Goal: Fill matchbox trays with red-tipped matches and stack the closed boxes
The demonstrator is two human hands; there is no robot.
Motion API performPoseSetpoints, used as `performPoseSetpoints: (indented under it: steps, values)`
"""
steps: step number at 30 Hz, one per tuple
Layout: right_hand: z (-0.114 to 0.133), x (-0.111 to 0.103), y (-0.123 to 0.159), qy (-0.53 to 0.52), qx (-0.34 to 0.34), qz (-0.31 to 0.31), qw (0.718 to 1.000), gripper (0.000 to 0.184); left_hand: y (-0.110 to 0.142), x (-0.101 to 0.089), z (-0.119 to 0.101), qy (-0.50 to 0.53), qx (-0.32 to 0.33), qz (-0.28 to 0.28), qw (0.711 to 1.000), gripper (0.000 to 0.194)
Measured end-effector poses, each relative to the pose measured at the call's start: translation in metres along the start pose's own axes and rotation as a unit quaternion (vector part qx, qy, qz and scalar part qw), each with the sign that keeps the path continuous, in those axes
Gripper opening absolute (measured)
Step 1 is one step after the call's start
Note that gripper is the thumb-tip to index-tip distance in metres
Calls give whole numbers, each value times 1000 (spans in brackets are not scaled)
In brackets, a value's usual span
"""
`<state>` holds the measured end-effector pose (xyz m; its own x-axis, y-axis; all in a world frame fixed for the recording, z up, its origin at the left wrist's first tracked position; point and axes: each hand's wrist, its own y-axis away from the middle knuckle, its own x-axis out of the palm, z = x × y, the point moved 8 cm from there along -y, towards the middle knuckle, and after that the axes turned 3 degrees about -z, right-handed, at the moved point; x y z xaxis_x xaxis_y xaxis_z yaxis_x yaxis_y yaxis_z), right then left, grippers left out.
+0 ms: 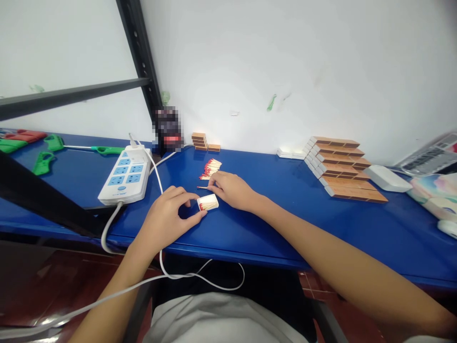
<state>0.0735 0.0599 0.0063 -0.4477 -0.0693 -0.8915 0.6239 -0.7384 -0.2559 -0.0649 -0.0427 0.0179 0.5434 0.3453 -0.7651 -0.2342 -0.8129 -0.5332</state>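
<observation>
Tray (211, 199), white, sits on the blue surface (264, 238) near the front edge, partly filled: some red-tipped matches (209, 206) lie along its near side. Left hand (173, 213) grips it, thumb at near side, index finger at far left corner. Right hand (232, 189) pinches a single match (203, 187) by its plain end, head pointing left, just beyond the tray. Loose match pile (210, 168) lies just past the right hand, most heads to the left. Behind that, against the wall: short stack of brown matchboxes (199, 141), one more box (214, 147) beside it. Big stepped matchbox stack (342, 166) well off to the right. Power strip (124, 176) left of the left hand, plug inserted, white cable trailing.
</observation>
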Motion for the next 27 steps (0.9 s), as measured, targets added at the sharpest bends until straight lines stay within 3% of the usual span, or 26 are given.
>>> performPoseSetpoints:
  steps: [4, 9, 16, 27]
  values:
    - [1, -7, 7, 40, 11, 24, 999, 14, -1, -2, 0, -7, 0, -16, 1000, 19]
    - [8, -21, 21, 74, -39, 14, 996, 15, -2, -5, 2, -29, -14, -36, 999, 20]
    - [26, -9, 30, 127, -113, 35, 985, 16, 0, -3, 1, -15, -8, -24, 1000, 22]
    - [23, -8, 29, 35, -84, 33, 995, 14, 0, -2, 1, -10, 1, -11, 1000, 24]
